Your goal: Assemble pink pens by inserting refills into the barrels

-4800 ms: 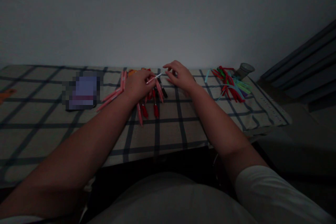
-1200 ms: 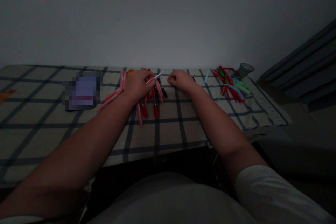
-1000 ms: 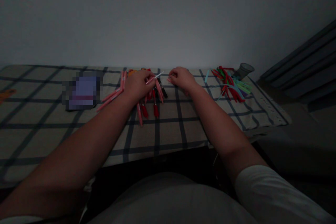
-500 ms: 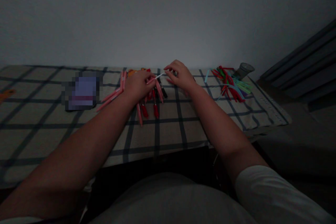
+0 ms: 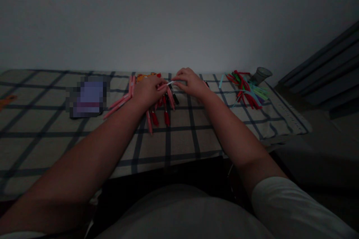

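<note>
A thin white strip [image 5: 170, 82] spans the small gap between my two hands, above a bunch of pens. My left hand [image 5: 148, 89] is closed in a pinch on its left end, thumb against fingers. The fingertips of my right hand [image 5: 190, 82] pinch the other end, with the fingers bent. Beneath and in front of my left hand lie several red pens [image 5: 166, 117], pink pens [image 5: 149, 122] and a black pen [image 5: 175, 99]. More pink sticks [image 5: 120, 101] lie to the left of that hand, which hides part of the bunch.
A pile of red, green and blue strips [image 5: 246, 91] lies at the right beside a grey translucent cup [image 5: 260, 75]. At the left is a blurred-out purple rectangular object [image 5: 89, 97]. An orange item [image 5: 8, 101] sits at the far left. A checked cloth [image 5: 182, 142] covers the table against the wall.
My right hand has moved slightly left and down toward my left hand, and less of the white strip shows between them. My left hand stays in nearly the same place.
</note>
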A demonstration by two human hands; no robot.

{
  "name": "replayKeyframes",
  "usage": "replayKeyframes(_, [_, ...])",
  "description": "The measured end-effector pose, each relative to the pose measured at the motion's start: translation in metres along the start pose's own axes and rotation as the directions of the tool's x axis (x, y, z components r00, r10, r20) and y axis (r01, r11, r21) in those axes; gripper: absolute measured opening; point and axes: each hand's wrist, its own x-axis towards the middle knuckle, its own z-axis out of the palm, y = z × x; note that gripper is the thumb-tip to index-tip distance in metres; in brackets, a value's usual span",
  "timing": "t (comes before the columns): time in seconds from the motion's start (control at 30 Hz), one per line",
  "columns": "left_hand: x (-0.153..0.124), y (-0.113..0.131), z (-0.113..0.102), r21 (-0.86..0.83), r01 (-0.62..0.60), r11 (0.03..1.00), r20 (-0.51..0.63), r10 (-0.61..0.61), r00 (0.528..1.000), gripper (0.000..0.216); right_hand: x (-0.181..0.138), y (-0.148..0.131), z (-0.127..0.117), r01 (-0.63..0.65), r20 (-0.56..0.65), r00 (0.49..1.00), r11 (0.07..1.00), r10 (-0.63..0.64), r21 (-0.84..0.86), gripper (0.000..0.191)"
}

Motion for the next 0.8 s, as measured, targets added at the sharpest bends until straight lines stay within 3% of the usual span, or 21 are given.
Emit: replayKeyframes(0.8, [-0.0005, 0.0005, -0.0015, -0.022, 0.002, 1.0, -0.005, -0.002, 1.0, 0.039, -0.0004, -0.0097, -0.0089, -0.019, 0.019, 1.0, 1.0, 0.019, -0.016, 0.012])
